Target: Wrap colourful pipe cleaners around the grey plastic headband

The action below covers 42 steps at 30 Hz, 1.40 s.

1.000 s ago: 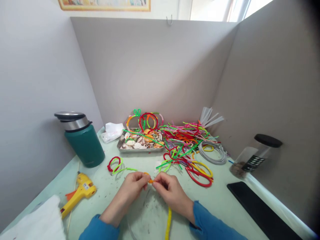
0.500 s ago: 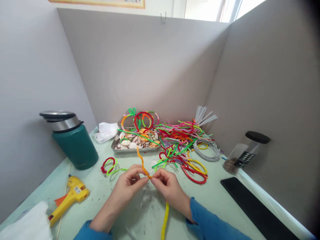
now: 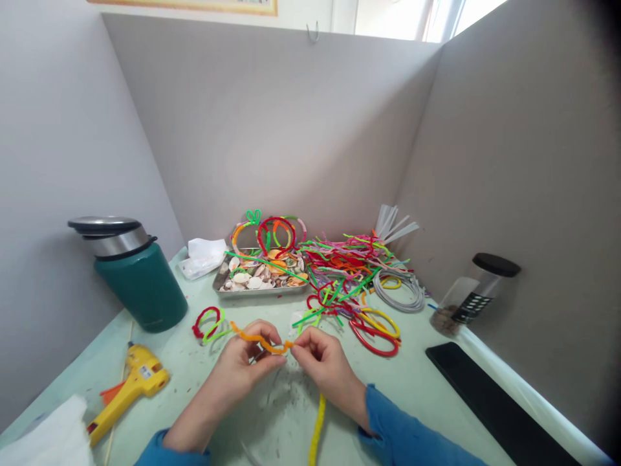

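In the middle, just above the table, an orange pipe cleaner (image 3: pixel 255 338) stretches leftward from my right fingertips. My right hand (image 3: pixel 324 362) pinches its right end between thumb and index finger. My left hand (image 3: pixel 245 362) has thumb and index finger loosely around its middle, and the free end rests over the left knuckles. From beneath my right hand, a yellow fuzzy strip (image 3: pixel 317 428) runs down to the bottom edge; its upper end is hidden. A thin pale strand (image 3: pixel 248 451) lies at the bottom, left of it.
Behind my hands stand a metal tray (image 3: pixel 262 293) of shells, pipe-cleaner rings (image 3: pixel 276 236) and a pipe-cleaner heap (image 3: pixel 344 259). Scissors (image 3: pixel 376 343) lie right of centre. A glue gun (image 3: pixel 130 385) and green bottle (image 3: pixel 140 285) are left; a jar (image 3: pixel 473 298) and black strip (image 3: pixel 490 401) are right.
The orange pipe cleaner's free end has swung from upright down to the left, over my left hand. My left fingers have parted slightly; my right hand keeps its pinch. The view has shifted slightly.
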### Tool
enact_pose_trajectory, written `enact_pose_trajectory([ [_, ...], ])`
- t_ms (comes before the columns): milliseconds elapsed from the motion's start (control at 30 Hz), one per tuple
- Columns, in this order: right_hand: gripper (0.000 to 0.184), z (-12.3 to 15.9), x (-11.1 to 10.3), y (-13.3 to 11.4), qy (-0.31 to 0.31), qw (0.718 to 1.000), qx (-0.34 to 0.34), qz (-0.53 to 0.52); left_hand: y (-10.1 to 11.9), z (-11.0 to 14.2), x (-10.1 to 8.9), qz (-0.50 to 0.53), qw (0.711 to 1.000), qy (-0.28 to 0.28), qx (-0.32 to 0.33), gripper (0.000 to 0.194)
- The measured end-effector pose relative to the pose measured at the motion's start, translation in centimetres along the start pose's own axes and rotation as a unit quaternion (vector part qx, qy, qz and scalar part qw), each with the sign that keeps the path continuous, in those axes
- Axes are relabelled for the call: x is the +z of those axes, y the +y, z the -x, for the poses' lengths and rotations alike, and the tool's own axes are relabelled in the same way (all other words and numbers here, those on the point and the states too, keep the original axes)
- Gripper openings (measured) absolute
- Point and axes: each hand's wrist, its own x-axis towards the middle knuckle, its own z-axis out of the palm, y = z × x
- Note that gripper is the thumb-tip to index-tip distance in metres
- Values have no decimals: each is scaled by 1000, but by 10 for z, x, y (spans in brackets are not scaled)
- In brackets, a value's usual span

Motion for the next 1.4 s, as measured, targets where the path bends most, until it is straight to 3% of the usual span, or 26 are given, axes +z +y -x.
enact_pose_trajectory([
  [200,20,1,3,3,-4,1000,-2,2,6,2,4,-120,993,16,14,22],
  [300,18,1,3,2,-24,1000,13,-1,8,2,5,-123,992,26,3,34],
  [400,16,3,3,0,-58,998,14,13,4,2,6,-40,995,7,-91,36],
  [500,17,4,3,-2,-79,997,4,18,-4,1,6,40,980,-25,-191,43],
  [567,17,4,3,-1,-75,997,18,6,-9,0,5,33,978,-8,-206,45],
  [633,18,2,3,1,-56,998,39,-6,-9,-1,3,-19,984,47,-170,41],
  [733,19,-1,2,5,-30,998,55,-16,-3,1,1,-122,985,117,-44,26],
  [833,19,-3,2,5,-23,998,54,-19,1,4,2,-210,970,90,85,15],
  [933,19,-3,1,3,-17,998,51,-19,-5,6,5,-270,949,56,157,20],
  [1100,19,-2,1,1,-18,998,57,-38,-18,4,8,-292,928,67,222,23],
  [1400,18,0,-1,1,-35,996,39,-66,-12,3,9,-291,921,83,247,18],
])
